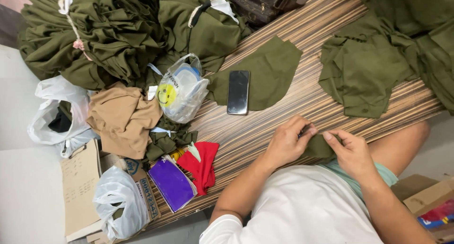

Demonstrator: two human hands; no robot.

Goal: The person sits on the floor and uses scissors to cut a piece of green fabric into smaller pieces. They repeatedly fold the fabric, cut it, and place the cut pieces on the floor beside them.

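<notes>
Both hands, left (287,142) and right (351,152), are pinching a small olive-green fabric piece (320,147) at the near edge of the striped wood-grain bench (302,107), its lower part hidden behind the fingers. A flat black phone (238,92) is lying on a rounded olive cloth panel (265,74) just beyond. Heaped olive garments (113,31) are crowding the far side, partly cut off.

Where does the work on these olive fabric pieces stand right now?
Looks done: nothing I can confirm; a flat olive piece lies under the phone. In hand: the left hand and right hand pinch a small olive piece. Probably left: the loose olive stack and big olive heap.
</notes>
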